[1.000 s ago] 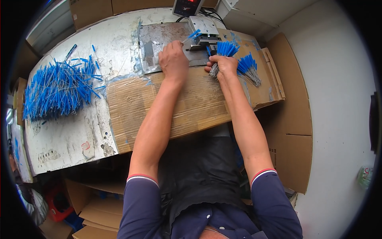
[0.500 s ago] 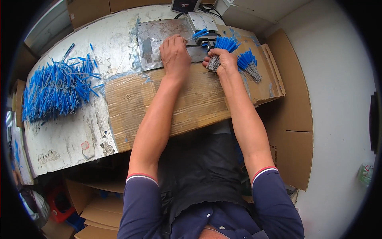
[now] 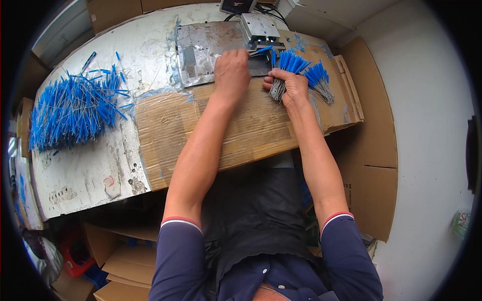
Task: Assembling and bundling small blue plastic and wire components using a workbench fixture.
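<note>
Though probably light and springy, best held by stems (image 3: pixel 277 92), like blue-tipped bundle (image 3: pixel 292 62) gripped in right hand (image 3: pixel 296 86), strands (image 3: pixel 262 51) pinched in left hand (image 3: pixel 232 71).

Stained white worktop (image 3: pixel 85 173) is carrying a pile of blue-tipped wires (image 3: pixel 75 113) left, cardboard (image 3: pixel 168 130) near centre, metal plate (image 3: pixel 208 36) far centre.

The left hand (image 3: pixel 232 71) hides its own fingertips, and the top edge crops the dark screen (image 3: pixel 238 5).
</note>
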A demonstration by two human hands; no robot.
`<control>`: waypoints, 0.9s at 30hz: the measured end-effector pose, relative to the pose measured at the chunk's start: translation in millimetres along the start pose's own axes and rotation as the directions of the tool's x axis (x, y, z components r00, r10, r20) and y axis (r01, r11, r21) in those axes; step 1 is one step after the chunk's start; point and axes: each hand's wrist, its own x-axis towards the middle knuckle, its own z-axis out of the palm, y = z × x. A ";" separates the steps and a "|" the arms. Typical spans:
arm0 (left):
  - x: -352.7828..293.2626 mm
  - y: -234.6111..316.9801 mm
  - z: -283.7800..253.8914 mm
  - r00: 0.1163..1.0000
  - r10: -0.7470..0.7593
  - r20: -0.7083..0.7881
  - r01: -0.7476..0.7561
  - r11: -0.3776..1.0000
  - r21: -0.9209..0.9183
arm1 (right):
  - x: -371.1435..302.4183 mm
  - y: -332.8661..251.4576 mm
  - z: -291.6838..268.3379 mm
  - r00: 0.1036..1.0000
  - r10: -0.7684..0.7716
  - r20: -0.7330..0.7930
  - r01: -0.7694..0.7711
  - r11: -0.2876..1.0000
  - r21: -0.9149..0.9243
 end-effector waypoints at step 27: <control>4.2 -6.3 -0.6 0.970 -0.117 -0.213 0.108 0.993 -0.053 | 14.7 -5.3 20.8 0.993 -0.038 -0.109 0.011 0.973 -0.232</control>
